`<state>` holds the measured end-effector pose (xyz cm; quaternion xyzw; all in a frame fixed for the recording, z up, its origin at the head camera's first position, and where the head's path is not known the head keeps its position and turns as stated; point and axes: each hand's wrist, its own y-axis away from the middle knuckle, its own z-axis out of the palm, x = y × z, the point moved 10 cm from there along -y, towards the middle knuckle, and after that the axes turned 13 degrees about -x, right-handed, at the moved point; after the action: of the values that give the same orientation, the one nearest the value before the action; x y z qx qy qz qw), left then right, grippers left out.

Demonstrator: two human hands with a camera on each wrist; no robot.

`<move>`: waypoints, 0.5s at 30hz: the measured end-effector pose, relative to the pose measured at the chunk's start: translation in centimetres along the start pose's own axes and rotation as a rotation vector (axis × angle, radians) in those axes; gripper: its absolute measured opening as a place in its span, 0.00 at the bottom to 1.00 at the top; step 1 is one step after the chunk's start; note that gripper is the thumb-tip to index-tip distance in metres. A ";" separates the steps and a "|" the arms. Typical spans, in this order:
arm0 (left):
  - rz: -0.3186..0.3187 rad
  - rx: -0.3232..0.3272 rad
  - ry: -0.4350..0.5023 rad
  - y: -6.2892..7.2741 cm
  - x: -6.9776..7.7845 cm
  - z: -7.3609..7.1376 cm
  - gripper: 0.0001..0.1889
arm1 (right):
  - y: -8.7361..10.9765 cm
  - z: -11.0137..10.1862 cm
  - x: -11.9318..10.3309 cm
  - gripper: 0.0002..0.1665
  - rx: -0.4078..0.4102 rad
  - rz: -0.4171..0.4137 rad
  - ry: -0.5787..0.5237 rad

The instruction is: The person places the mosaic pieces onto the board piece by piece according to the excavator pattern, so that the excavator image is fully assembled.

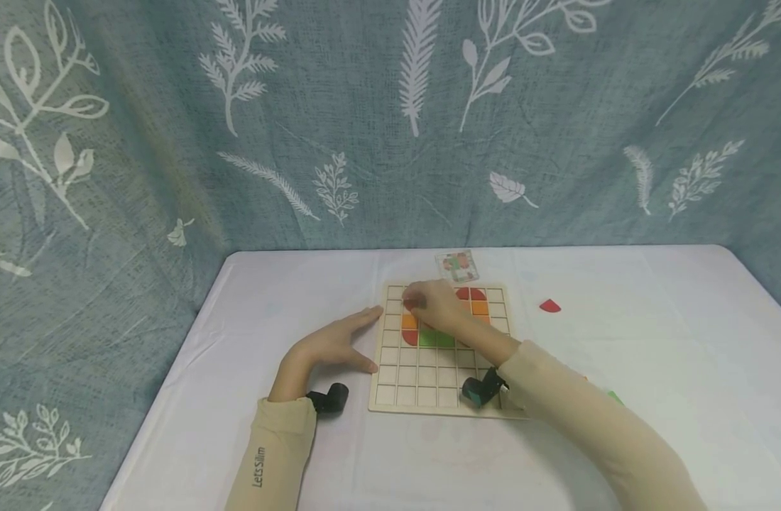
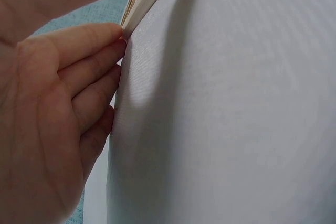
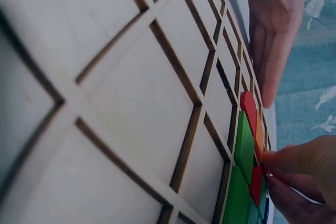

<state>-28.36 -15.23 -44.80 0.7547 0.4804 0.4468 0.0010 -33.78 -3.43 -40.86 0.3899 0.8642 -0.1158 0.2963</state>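
Note:
A square wooden grid board lies on the table. My left hand is at its left side, thumb and fingers stretched apart, with the tips at the board's edge. In the left wrist view, the straight fingers meet that pale edge. Over the upper left cells, my right hand pinches a red piece, partly covered by the fingertips. Around it sit an orange square, another red rounded piece and green squares. More red pieces and an orange square fill cells farther right.
A small clear-edged picture card lies behind the board. One loose red fan-shaped piece is to the right. A green piece shows partly beside the right sleeve. A patterned blue-green curtain hangs behind the table.

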 end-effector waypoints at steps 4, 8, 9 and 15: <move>-0.015 0.004 -0.005 0.0 -0.1 0.0 0.54 | -0.1 0.0 0.0 0.11 -0.016 0.008 -0.008; -0.025 0.002 -0.004 0.0 -0.1 0.0 0.54 | -0.1 0.0 0.1 0.12 -0.022 0.018 -0.014; -0.025 0.001 -0.006 0.0 -0.1 0.0 0.54 | -0.1 0.0 0.1 0.12 -0.019 0.018 -0.012; -0.020 -0.007 -0.018 0.1 0.0 0.0 0.54 | -0.1 0.1 0.0 0.10 -0.011 -0.004 0.009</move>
<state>-28.31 -15.28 -44.81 0.7541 0.4860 0.4415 0.0126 -33.83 -3.54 -40.92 0.3871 0.8668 -0.1099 0.2944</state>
